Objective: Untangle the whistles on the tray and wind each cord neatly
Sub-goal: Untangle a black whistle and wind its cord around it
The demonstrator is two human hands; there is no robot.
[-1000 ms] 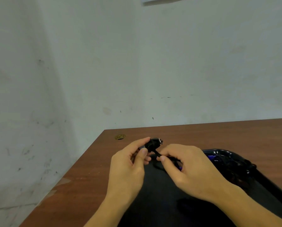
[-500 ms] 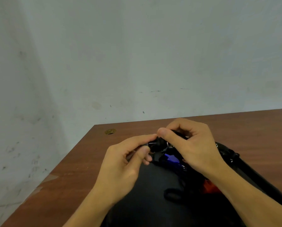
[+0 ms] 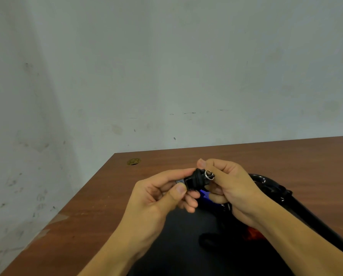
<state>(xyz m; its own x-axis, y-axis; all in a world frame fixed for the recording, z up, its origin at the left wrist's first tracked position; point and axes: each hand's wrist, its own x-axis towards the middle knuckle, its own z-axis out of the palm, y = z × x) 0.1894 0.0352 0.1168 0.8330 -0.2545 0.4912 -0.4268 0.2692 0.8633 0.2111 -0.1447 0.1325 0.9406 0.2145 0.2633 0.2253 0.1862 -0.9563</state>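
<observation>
Overhead, a brown wooden table (image 3: 286, 156) was seen pushed against a pale, scuffed wall (image 3: 166, 66), its far edge running along the wall and its left edge slanting down toward the lower left corner of the view. Bare wood was left open along that left side and across the far right of the tabletop. A small brass-coloured fitting (image 3: 133, 161) was set in the wood near the far left corner. A black tray (image 3: 266, 181) was placed on the table under the hands, its glossy rim curving behind the right wrist and running on toward the lower right.

A black whistle (image 3: 195, 179) was held above the tray's far end, between both hands. Its long axis was laid roughly level, from left to right and slightly upward, with a metal ring (image 3: 209, 174) at the right end. It was pinched by the left hand (image 3: 160, 198) between thumb and forefinger at its left end. The right hand (image 3: 232, 188) was curled about the ring end, thumb on top; black cord appeared wrapped about the body, though its turns could not be made out.

A blue whistle (image 3: 205, 195) was mostly hidden below the fingers, and an orange-red whistle (image 3: 253, 234) was largely covered by the right forearm. The tray's near part was cut off by the frame.
</observation>
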